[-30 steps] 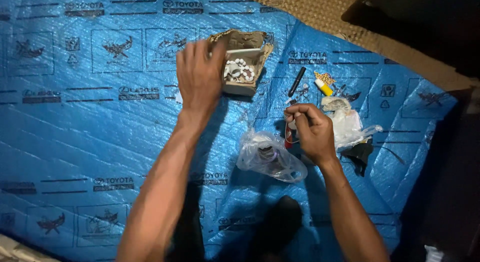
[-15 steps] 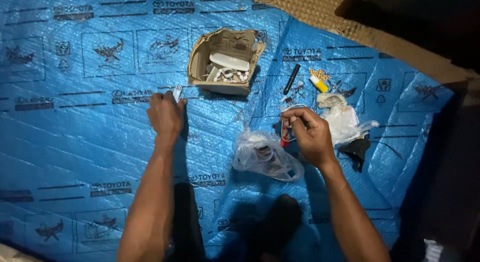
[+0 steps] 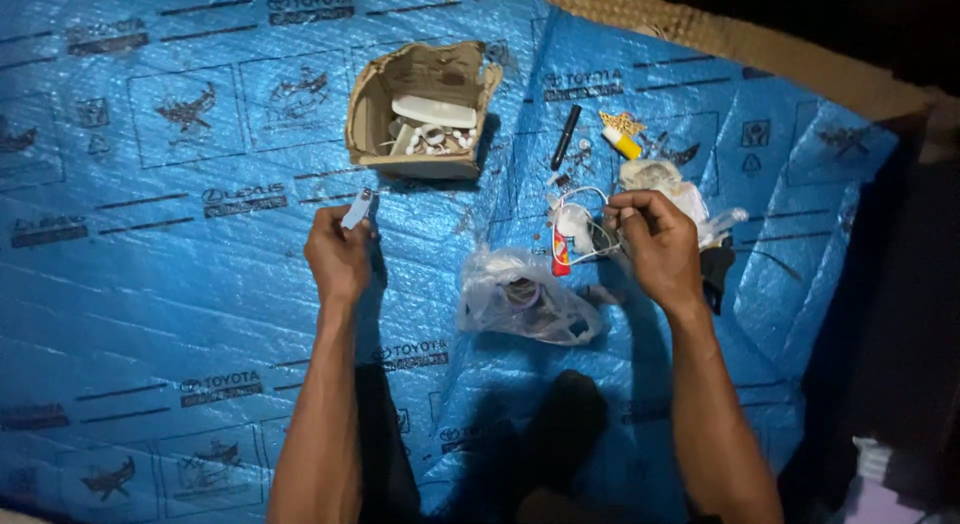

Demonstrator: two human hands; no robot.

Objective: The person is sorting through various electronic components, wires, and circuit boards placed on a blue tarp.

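**A:** Small pale part (image 3: 357,208), that's what the left hand (image 3: 338,256) has got in the head view. Fingers are pinched shut on its lower end, and the piece sticks up past the fingertips, tilted a bit to the right. It's held over the blue plastic sheet (image 3: 150,284), just below the cardboard box (image 3: 420,109).

**B:** What's in the box?

**A:** Flat white piece and a bunch of small white bits, sitting on the bottom. Box is open on top, torn at the edges, well apart from both hands.

**B:** And the right hand?

**A:** Right hand (image 3: 652,246) is curled closed around a thin white wire (image 3: 572,196) that loops up and to the left of the knuckles. Just beside that loop there's a small red and white thing (image 3: 562,252), can't tell if the fingers touch it or what it is exactly.

**B:** Other stuff around?

**A:** Clear plastic bag (image 3: 522,296) lies crumpled between the two forearms, closer to the right one, with dark bits inside. Above the right hand there's a black pen-shaped stick (image 3: 565,136), a yellow and white tube (image 3: 621,141), and a wad of whitish plastic (image 3: 668,179) right behind the knuckles. Brown woven mat (image 3: 700,34) shows along the top edge past the sheet.
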